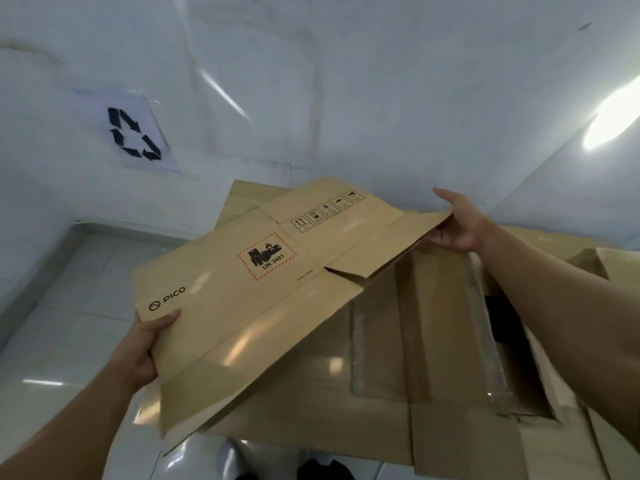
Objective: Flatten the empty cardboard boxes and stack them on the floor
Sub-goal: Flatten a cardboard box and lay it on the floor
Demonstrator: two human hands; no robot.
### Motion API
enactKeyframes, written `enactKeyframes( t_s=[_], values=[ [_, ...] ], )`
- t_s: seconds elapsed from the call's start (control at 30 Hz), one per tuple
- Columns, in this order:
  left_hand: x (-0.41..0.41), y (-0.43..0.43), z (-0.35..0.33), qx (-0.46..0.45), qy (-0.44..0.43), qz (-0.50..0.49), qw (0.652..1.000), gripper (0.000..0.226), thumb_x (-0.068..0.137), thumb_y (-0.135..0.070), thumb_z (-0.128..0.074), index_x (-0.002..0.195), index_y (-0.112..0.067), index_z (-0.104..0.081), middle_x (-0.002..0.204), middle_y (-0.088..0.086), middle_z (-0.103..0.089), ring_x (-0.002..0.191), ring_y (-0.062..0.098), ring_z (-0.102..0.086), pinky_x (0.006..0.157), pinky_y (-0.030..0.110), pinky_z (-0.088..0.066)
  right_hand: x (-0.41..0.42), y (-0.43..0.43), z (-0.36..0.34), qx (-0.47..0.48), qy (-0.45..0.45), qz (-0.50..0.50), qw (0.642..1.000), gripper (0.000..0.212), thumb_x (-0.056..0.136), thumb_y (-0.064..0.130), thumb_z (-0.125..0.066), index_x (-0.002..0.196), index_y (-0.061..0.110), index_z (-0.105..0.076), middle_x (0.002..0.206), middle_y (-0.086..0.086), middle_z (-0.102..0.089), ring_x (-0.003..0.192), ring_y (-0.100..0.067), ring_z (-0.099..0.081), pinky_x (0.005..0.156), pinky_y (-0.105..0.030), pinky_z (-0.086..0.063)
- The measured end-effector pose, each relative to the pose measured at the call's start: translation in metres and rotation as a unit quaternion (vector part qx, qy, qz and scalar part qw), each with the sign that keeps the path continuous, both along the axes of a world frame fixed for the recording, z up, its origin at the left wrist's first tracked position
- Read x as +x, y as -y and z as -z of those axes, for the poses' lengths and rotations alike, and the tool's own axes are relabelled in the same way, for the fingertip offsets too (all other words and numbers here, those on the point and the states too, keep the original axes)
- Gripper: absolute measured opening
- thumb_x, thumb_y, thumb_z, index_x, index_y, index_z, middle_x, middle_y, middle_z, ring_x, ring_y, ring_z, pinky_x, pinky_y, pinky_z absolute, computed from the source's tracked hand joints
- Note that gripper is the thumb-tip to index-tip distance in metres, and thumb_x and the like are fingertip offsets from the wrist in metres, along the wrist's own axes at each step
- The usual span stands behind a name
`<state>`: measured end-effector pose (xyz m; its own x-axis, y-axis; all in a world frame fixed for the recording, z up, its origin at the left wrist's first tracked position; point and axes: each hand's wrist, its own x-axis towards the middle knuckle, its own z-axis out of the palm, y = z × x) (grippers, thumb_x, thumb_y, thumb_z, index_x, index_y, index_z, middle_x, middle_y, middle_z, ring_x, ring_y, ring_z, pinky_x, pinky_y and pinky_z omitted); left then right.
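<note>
A flattened brown cardboard box [249,306], printed with "PICO" and a red-bordered UN 3481 label, is held in the air, tilted, over the floor. My left hand [142,348] grips its near left edge, thumb on top beside the logo. My right hand [457,223] grips its far right corner. Under it lies a pile of flattened cardboard [398,393] on the floor, partly hidden by the held box.
White walls meet in a corner ahead; a sheet with a recycling symbol [136,135] is stuck on the left wall. Glossy pale floor tiles [69,306] show at the left. More cardboard [602,265] sits at the right edge. Dark shoes [322,471] show at the bottom.
</note>
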<state>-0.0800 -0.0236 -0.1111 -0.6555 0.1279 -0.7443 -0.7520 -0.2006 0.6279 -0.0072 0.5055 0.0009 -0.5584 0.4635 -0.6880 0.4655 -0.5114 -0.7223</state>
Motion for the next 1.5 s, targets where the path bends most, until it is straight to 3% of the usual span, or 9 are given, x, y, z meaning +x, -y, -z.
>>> enactKeyframes(
  t_s=[0.17, 0.37, 0.47, 0.57, 0.67, 0.8, 1.07, 1.3, 1.5],
  values=[
    [0.010, 0.018, 0.001, 0.018, -0.008, -0.024, 1.000, 0.068, 0.079, -0.006, -0.067, 0.140, -0.027, -0.046, 0.134, 0.011, -0.061, 0.106, 0.032, -0.064, 0.063, 0.047, -0.061, -0.021, -0.019, -0.007, -0.030, 0.110, -0.259, 0.959, 0.072, 0.087, 0.066, -0.049, 0.127, 0.007, -0.062, 0.112, -0.011, -0.071, 0.086, -0.029, -0.073, 0.074, -0.038, -0.061],
    [0.017, 0.012, -0.010, 0.017, -0.029, 0.002, 0.999, 0.065, 0.075, -0.006, -0.068, 0.137, -0.019, -0.051, 0.128, 0.016, -0.064, 0.112, 0.037, -0.063, 0.074, 0.048, -0.060, -0.061, 0.017, 0.007, 0.130, 0.128, -0.347, 0.920, 0.050, 0.091, 0.037, -0.064, 0.133, 0.010, -0.060, 0.106, -0.009, -0.075, 0.085, -0.022, -0.074, 0.071, -0.037, -0.063],
    [0.012, 0.012, -0.017, 0.000, -0.020, 0.018, 1.000, 0.045, 0.086, -0.004, -0.061, 0.131, -0.011, -0.057, 0.123, 0.018, -0.066, 0.096, 0.033, -0.069, 0.069, 0.044, -0.061, -0.069, 0.027, 0.014, 0.231, 0.102, -0.346, 0.904, 0.042, 0.081, 0.027, -0.079, 0.119, 0.012, -0.069, 0.109, -0.013, -0.074, 0.093, -0.028, -0.072, 0.083, -0.044, -0.058],
    [0.008, 0.013, -0.023, 0.002, -0.040, 0.008, 0.999, 0.039, 0.088, 0.000, -0.059, 0.125, -0.012, -0.061, 0.118, 0.016, -0.068, 0.085, 0.029, -0.073, 0.065, 0.042, -0.061, -0.071, 0.033, 0.009, 0.262, 0.066, -0.330, 0.905, 0.035, 0.080, 0.026, -0.080, 0.112, 0.014, -0.071, 0.100, -0.007, -0.075, 0.084, -0.024, -0.071, 0.075, -0.037, -0.058],
    [0.002, 0.017, -0.029, -0.007, -0.084, -0.013, 0.996, 0.046, 0.086, 0.004, -0.059, 0.129, -0.012, -0.058, 0.117, 0.014, -0.069, 0.093, 0.029, -0.070, 0.065, 0.041, -0.061, -0.071, 0.039, 0.002, 0.275, 0.041, -0.320, 0.906, 0.027, 0.080, 0.026, -0.080, 0.105, 0.017, -0.072, 0.094, -0.001, -0.074, 0.072, -0.012, -0.072, 0.058, -0.024, -0.055],
    [-0.008, 0.040, -0.034, -0.001, -0.098, -0.007, 0.995, 0.046, 0.085, 0.007, -0.059, 0.127, -0.011, -0.060, 0.117, 0.013, -0.070, 0.099, 0.029, -0.069, 0.069, 0.039, -0.060, -0.068, 0.059, -0.004, 0.275, 0.027, -0.293, 0.915, 0.018, 0.080, 0.026, -0.080, 0.095, 0.019, -0.073, 0.092, 0.002, -0.076, 0.076, -0.012, -0.073, 0.059, -0.023, -0.056],
    [-0.072, 0.131, -0.046, -0.048, -0.168, 0.027, 0.984, 0.049, 0.086, -0.001, -0.064, 0.132, -0.016, -0.055, 0.121, 0.011, -0.068, 0.102, 0.029, -0.067, 0.079, 0.042, -0.056, -0.071, 0.159, -0.002, 0.261, -0.002, -0.188, 0.947, 0.040, 0.074, 0.027, -0.084, 0.109, 0.014, -0.072, 0.102, -0.008, -0.075, 0.087, -0.025, -0.071, 0.076, -0.036, -0.057],
    [-0.125, 0.271, -0.036, -0.113, -0.160, 0.087, 0.977, 0.045, 0.088, -0.014, -0.064, 0.132, -0.019, -0.057, 0.124, 0.009, -0.066, 0.115, 0.034, -0.060, 0.100, 0.054, -0.046, -0.090, 0.304, 0.008, 0.227, -0.008, -0.143, 0.963, 0.038, 0.082, 0.021, -0.078, 0.118, 0.011, -0.069, 0.105, -0.013, -0.072, 0.076, -0.019, -0.067, 0.062, -0.027, -0.052],
    [-0.136, 0.364, -0.007, -0.125, -0.077, -0.029, 0.989, 0.046, 0.087, -0.013, -0.064, 0.132, -0.015, -0.054, 0.128, 0.014, -0.062, 0.114, 0.038, -0.058, 0.095, 0.055, -0.047, -0.153, 0.384, 0.000, 0.214, -0.039, -0.278, 0.935, 0.033, 0.087, 0.017, -0.068, 0.120, 0.013, -0.068, 0.112, -0.010, -0.074, 0.080, -0.018, -0.072, 0.065, -0.027, -0.058]
  ],
)
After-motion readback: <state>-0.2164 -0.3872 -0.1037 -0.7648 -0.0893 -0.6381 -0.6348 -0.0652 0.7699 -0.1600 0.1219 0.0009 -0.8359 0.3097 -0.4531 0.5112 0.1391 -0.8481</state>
